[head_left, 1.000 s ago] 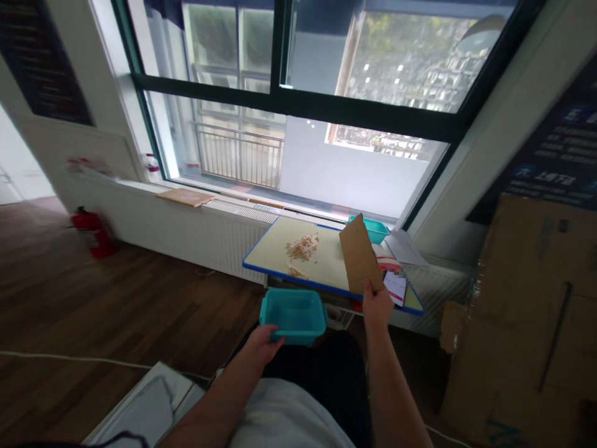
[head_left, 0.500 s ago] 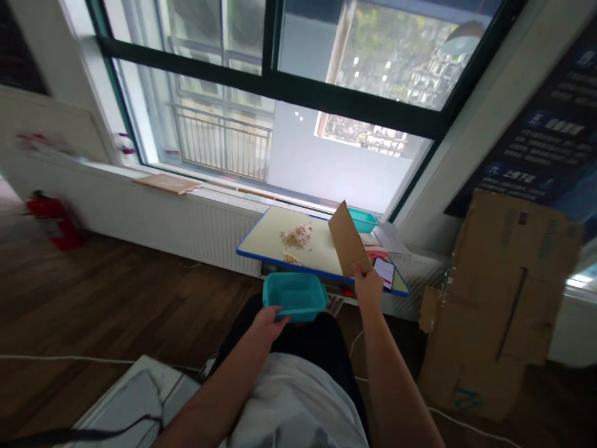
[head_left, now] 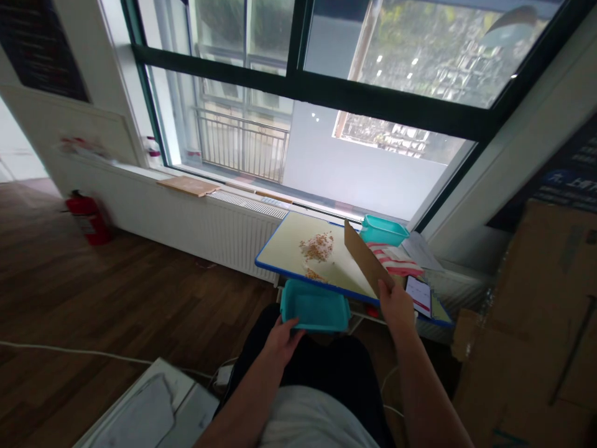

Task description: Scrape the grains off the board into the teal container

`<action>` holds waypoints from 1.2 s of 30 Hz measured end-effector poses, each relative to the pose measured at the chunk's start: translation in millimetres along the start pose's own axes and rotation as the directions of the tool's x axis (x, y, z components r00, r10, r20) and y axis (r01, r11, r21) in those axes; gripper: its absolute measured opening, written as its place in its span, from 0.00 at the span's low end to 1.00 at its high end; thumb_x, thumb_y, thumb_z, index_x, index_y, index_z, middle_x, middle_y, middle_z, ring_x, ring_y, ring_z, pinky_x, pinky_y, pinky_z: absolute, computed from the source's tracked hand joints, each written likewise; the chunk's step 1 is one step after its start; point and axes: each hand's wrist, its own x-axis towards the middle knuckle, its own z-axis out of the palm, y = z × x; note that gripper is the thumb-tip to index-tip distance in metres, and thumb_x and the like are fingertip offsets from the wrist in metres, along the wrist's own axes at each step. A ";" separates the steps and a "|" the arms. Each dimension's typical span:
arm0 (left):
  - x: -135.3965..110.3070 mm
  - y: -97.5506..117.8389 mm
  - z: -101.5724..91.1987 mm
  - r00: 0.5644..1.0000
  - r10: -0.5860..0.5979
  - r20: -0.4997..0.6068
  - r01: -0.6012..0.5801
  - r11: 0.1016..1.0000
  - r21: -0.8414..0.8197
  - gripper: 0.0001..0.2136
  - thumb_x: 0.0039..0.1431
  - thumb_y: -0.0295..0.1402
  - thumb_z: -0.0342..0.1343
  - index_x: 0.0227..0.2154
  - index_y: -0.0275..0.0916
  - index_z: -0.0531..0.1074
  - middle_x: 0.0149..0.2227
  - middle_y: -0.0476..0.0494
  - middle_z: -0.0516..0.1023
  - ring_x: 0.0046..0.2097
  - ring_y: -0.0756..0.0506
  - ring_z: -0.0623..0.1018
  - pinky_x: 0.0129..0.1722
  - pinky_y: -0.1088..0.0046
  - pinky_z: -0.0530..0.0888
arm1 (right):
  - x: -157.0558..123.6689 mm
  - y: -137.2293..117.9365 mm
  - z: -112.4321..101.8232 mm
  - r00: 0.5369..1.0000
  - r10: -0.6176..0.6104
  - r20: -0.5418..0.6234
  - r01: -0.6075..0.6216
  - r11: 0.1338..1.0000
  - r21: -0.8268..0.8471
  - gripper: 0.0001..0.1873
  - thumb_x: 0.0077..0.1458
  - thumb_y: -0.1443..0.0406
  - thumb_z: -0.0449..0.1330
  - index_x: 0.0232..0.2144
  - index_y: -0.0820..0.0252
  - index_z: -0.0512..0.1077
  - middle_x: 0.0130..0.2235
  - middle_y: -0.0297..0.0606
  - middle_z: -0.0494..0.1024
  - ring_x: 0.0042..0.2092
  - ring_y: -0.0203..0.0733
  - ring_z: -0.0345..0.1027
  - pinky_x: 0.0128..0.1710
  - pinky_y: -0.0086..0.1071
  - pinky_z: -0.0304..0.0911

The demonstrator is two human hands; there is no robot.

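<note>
My left hand (head_left: 282, 339) grips the near edge of a teal plastic bin (head_left: 314, 305), held above my lap just under the table's front edge. The inside of the bin that shows has nothing in it. In my right hand (head_left: 394, 305) is a flat piece of cardboard (head_left: 368, 258), tilted over the right half of the table (head_left: 284, 246). Left of the cardboard, a loose heap of small tan and whitish bits (head_left: 318, 247) lies on the tabletop. A smaller patch of bits (head_left: 313, 274) sits by the front edge, above the bin.
Behind the cardboard stand a second teal bin (head_left: 383, 230) and a red-and-white striped cloth (head_left: 396, 259). A phone (head_left: 418, 295) lies at the table's right end. Large cardboard boxes (head_left: 536, 323) stand at right, a fire extinguisher (head_left: 88, 218) at left. A white cable (head_left: 79, 351) crosses the floor.
The view has swung left, shifting everything rightward. The cardboard has turned more edge-on and tilts further left at its top. The bin has come up closer against the table's front edge.
</note>
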 end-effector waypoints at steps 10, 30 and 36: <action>-6.9 2.4 13.4 0.996 0.055 -0.072 -0.054 0.998 0.016 0.24 0.52 0.16 0.55 0.50 0.41 0.64 0.40 0.40 0.76 0.35 0.45 0.80 0.37 0.63 0.80 | -1.9 34.6 3.7 0.951 -0.287 0.118 0.290 0.957 -0.009 0.23 0.58 0.57 0.48 0.46 0.64 0.74 0.38 0.49 0.80 0.36 0.50 0.76 0.35 0.38 0.69; -5.9 25.6 36.2 0.982 0.027 -0.185 -0.029 1.000 -0.010 0.18 0.52 0.15 0.55 0.45 0.37 0.67 0.35 0.43 0.77 0.32 0.46 0.80 0.28 0.69 0.80 | -29.4 44.8 -33.1 0.809 -0.575 0.122 0.542 0.810 0.225 0.18 0.59 0.61 0.52 0.48 0.56 0.73 0.42 0.36 0.80 0.40 0.41 0.76 0.38 0.27 0.72; -12.7 20.9 44.0 0.980 0.001 -0.201 -0.006 1.000 -0.024 0.20 0.52 0.16 0.56 0.47 0.37 0.66 0.38 0.40 0.76 0.31 0.46 0.80 0.28 0.70 0.80 | -34.6 31.5 -45.0 0.760 -0.647 0.061 0.611 0.744 0.272 0.19 0.58 0.61 0.53 0.51 0.52 0.70 0.41 0.33 0.80 0.35 0.39 0.77 0.35 0.26 0.73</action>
